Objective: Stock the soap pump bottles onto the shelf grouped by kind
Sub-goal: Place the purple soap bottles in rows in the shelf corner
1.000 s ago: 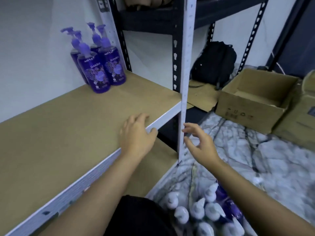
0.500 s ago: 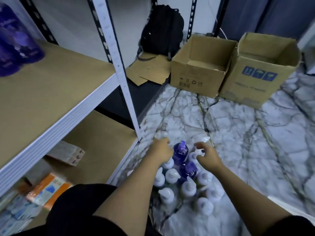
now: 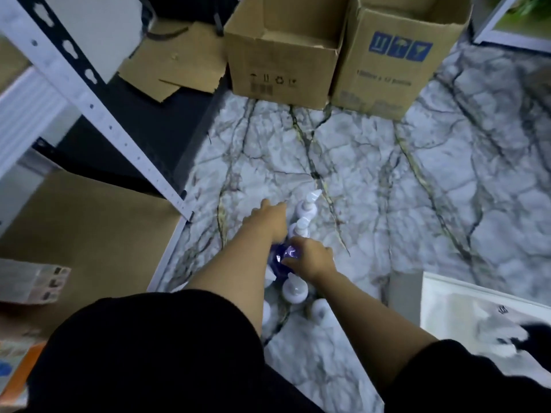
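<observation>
A cluster of soap pump bottles stands on the marble floor below me. Most are white bottles [image 3: 303,210], and a purple bottle [image 3: 278,259] sits in the middle of them. My right hand [image 3: 311,257] curls over the top of the purple bottle and grips it. Just beyond it my left hand [image 3: 268,219] reaches down at the left side of the white bottles; its fingers are hidden, so its hold is unclear. The lower shelf board [image 3: 89,222] lies to the left, behind a white upright post [image 3: 89,102].
Two open cardboard boxes [image 3: 283,64] [image 3: 396,70] stand on the floor ahead, with flat cardboard scraps [image 3: 176,67] to their left. A white framed panel [image 3: 477,317] lies at the right. Packaged goods [image 3: 29,281] sit on the lower shelf at the far left.
My view has tilted down from the shelf to the floor. Both hands left the shelf edge and dropped onto the bottle cluster; the right hand closed over a purple bottle.
</observation>
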